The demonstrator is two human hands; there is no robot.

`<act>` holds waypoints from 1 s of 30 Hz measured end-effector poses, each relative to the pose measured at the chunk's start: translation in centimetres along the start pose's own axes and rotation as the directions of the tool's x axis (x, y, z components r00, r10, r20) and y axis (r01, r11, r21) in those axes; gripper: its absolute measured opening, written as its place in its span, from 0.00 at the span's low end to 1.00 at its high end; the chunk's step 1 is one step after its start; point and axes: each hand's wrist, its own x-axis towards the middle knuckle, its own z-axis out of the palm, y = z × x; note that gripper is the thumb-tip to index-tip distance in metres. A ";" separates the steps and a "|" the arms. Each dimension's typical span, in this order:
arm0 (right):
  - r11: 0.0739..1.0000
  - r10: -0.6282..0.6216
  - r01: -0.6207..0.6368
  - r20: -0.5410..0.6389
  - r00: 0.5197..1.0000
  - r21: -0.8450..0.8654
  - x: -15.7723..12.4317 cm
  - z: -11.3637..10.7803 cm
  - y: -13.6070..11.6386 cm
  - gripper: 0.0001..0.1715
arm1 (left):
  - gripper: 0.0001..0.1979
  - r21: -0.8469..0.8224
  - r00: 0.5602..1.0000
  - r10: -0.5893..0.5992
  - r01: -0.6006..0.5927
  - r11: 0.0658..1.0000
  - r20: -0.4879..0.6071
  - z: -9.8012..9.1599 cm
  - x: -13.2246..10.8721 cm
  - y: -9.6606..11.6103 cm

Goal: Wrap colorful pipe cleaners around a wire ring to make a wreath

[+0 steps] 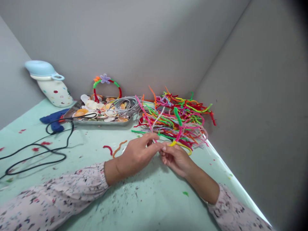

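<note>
Mint table (163, 205), tray (103, 123) of seashells (90, 104), right hand (179, 160) pinching pipe cleaner (179, 134)

Beneath the left hand (137, 155) and right hand (176, 158) spreads a pale green tabletop (154, 205) flecked with red and green, while a plain grey wall (134, 41) rises beyond them, a paler wall (11, 83) stands far leftward, and a darker grey surface (262, 112) lies rightward, past the tabletop's brightly lit edge (235, 180).

Passage near, clutter behind
The near tabletop (154, 205) offers room between the sleeves (60, 195); a pipe-cleaner heap (168, 123) and metal tray (103, 123) block the back, a looping black cord (65, 156) the left.
</note>
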 end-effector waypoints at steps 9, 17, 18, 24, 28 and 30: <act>0.996 0.017 -0.024 0.086 0.996 0.084 -0.4 -0.3 -0.5 0.08 | 0.14 -0.262 0.971 -0.239 0.225 0.939 -0.023 0.2 0.2 0.1; 0.999 0.032 -0.029 0.120 0.992 -0.032 -0.4 -0.4 -0.2 0.10 | 0.08 -0.282 0.984 -0.119 0.153 0.947 0.134 0.4 -0.2 -0.1; 0.999 0.028 -0.023 0.115 0.993 -0.046 -0.3 -0.5 -0.2 0.11 | 0.08 -0.272 0.983 -0.118 0.152 0.950 0.137 0.4 -0.3 -0.2; 0.988 -0.026 0.040 0.091 0.996 -0.152 -0.3 -0.7 -0.3 0.09 | 0.08 -0.195 0.981 -0.137 0.163 0.967 0.138 0.6 -0.4 -0.3; 0.971 -0.085 0.094 0.050 0.995 -0.219 -0.4 -0.5 -0.2 0.09 | 0.08 -0.197 0.976 -0.165 0.192 0.961 0.144 0.7 -0.3 -0.3; 0.957 -0.122 0.124 0.022 0.992 -0.262 -0.4 -0.4 0.0 0.10 | 0.07 -0.221 0.971 -0.189 0.218 0.951 0.143 0.7 -0.2 -0.3</act>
